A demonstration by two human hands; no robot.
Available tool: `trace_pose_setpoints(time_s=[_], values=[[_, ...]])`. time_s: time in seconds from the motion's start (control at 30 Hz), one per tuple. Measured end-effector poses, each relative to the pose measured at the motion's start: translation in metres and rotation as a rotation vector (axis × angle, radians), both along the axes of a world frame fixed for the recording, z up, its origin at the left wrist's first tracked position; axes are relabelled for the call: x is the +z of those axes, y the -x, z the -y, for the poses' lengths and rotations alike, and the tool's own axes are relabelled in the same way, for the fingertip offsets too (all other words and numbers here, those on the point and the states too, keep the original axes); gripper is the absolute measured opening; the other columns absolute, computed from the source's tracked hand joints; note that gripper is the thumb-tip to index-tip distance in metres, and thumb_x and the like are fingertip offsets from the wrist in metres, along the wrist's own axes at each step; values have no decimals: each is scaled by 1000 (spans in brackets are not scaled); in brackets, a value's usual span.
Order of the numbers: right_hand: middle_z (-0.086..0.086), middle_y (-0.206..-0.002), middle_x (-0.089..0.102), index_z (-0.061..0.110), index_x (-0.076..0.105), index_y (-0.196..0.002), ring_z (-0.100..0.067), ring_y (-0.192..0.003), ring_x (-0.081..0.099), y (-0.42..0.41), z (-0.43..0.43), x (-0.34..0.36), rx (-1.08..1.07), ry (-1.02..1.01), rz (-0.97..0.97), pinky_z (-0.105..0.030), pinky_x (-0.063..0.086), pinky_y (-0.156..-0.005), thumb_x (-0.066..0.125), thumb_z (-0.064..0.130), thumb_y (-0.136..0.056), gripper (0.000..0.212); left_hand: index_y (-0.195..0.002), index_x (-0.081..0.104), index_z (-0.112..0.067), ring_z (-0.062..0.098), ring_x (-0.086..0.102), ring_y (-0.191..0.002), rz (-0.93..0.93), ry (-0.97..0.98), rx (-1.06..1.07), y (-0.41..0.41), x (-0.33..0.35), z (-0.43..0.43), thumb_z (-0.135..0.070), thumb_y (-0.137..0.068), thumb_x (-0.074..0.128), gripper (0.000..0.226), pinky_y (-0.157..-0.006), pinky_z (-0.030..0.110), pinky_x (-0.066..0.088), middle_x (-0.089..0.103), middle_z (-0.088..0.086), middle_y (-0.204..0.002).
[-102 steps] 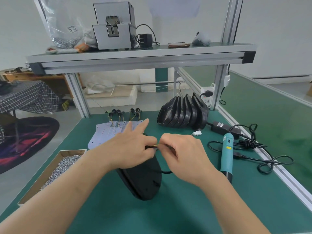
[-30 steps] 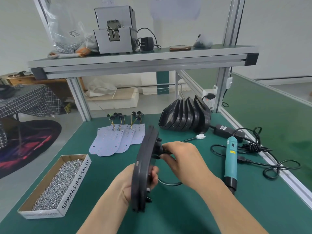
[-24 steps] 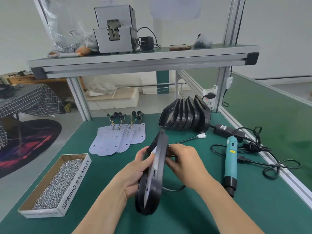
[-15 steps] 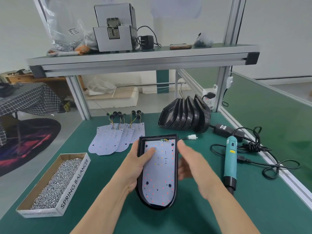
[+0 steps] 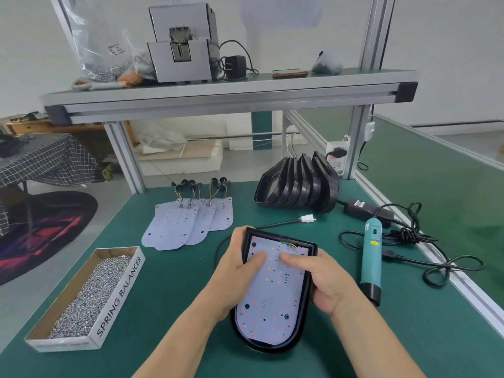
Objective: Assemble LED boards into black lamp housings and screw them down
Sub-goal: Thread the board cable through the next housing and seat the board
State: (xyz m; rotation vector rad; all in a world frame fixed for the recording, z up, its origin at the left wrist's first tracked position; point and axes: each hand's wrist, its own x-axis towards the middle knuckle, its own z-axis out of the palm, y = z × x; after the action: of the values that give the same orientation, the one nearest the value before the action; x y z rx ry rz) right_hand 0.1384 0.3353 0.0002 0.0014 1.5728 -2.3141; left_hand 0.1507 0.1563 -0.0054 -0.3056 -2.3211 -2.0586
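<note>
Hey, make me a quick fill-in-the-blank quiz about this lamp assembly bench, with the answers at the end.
The left hand and right hand grip the black housing, both ____ pressing on the LED board.
The cardboard box is labelled SPRING ____.
The teal screwdriver lies to the ____ of the housing.
Missing words: thumbs; BALANCER; right.
</note>
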Motion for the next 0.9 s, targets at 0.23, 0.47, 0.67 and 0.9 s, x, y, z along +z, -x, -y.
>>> trace_pose_setpoints(time_s=[0.23,0.47,0.67,0.9], values=[[-21,-104,76,8,81,-93,-34,-89,75,2,-6,-7,-24,-19,-78,-38,61,-70,80,5,-69,24,-119,53,-35,25,69,-106,-22,-37,16,0,-2,-8,-13,-97,55,31,-91,43,58,72,-3,-112],[-22,-106,75,1,74,-106,-36,-93,74,11,-6,-8,-41,-45,-42,-43,62,-79,73,6,-79,27,-117,55,-38,12,69,-102,-57,-58,124,5,-8,-18,-10,-99,55,33,-83,24,57,72,-12,-109],[5,-95,73,22,63,-102,-17,-90,70,2,2,-27,-232,-609,-193,-33,56,-81,73,16,-89,17,-112,55,-33,20,68,-105,135,-184,334,15,-22,-21,-8,-99,56,28,-94,42,56,71,-9,-105],[-11,-94,71,4,63,-97,-34,-90,66,-9,-1,-46,-236,-696,-153,-47,54,-83,74,18,-90,19,-110,53,-31,14,66,-103,277,-42,337,16,-35,-17,-16,-98,58,20,-86,33,56,69,-7,-110]])
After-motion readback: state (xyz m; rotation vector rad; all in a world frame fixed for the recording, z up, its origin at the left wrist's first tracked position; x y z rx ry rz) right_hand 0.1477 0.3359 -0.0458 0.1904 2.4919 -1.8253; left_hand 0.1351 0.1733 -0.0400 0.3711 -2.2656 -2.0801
